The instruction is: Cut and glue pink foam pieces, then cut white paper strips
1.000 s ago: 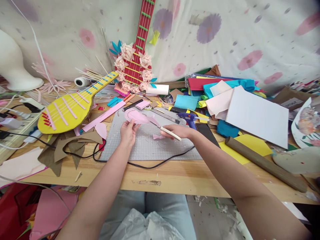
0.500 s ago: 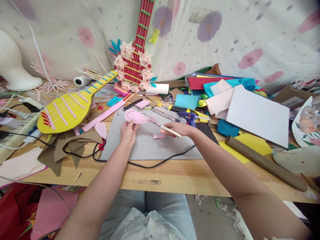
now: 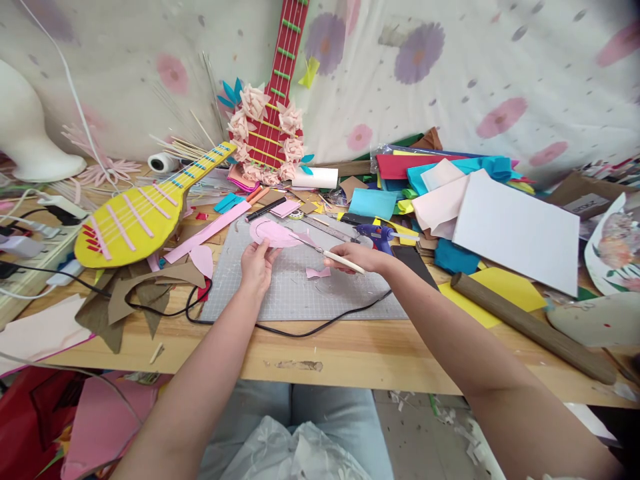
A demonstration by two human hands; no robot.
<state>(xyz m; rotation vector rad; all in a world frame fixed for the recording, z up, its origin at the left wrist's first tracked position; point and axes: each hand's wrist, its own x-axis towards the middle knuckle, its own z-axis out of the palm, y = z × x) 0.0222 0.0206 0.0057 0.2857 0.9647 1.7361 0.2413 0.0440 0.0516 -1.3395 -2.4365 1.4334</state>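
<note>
My left hand [image 3: 259, 267] pinches the near edge of a pink sheet [image 3: 275, 233], paper or thin foam, with a curved line drawn on it. In my right hand [image 3: 353, 257] are scissors with pale handles [image 3: 344, 262], their blades reaching left into the sheet's right side. Both hands are above a grey gridded cutting mat [image 3: 290, 303]. A small pink scrap [image 3: 318, 273] lies on the mat below the blades. My right fingers are partly hidden behind the scissor handle.
A purple glue gun [image 3: 375, 231] lies behind my right hand, and its black cable [image 3: 320, 331] crosses the mat's front. On the left rests a yellow paper lute [image 3: 135, 223]; a red one with pink flowers [image 3: 265, 140] leans on the wall. A brown tube [image 3: 530, 327] lies right.
The scissor blades have moved slightly further left into the pink sheet. The sheet and scissors have shifted a little; my left hand keeps nearly the same place.
</note>
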